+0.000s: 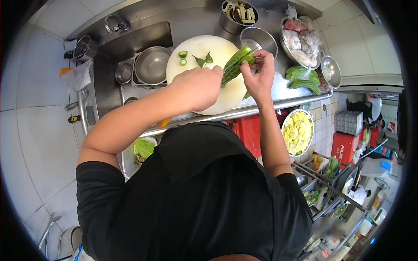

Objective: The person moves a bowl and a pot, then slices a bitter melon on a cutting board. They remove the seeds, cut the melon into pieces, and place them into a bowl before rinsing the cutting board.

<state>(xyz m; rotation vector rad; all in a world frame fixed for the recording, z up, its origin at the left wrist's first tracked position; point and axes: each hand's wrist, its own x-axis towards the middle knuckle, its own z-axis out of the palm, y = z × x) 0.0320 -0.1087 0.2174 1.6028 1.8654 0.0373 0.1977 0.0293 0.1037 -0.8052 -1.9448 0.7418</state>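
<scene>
My left hand [202, 87] is closed around the handle of a knife, which the fingers hide. The thin knife blade [240, 61] runs from that fist up to the right, across a long green ridged gourd [231, 74]. My right hand [260, 75] grips the gourd near its upper right end, thumb and fingers close to the blade. Part of the gourd looks paler green than the rest. Beneath both hands is a round white cutting board [204, 43]. Several small green cut ends [200, 61] lie on the board's upper left part.
Left is a sink with a metal bowl [152, 65]. Behind the board stand a pot of cut pieces [238, 16] and a round container [265, 37]. At right are bagged food [300, 41] and green gourds [305, 80]. Cut yellow-green vegetables [298, 132] fill a lower bowl. People stand far right.
</scene>
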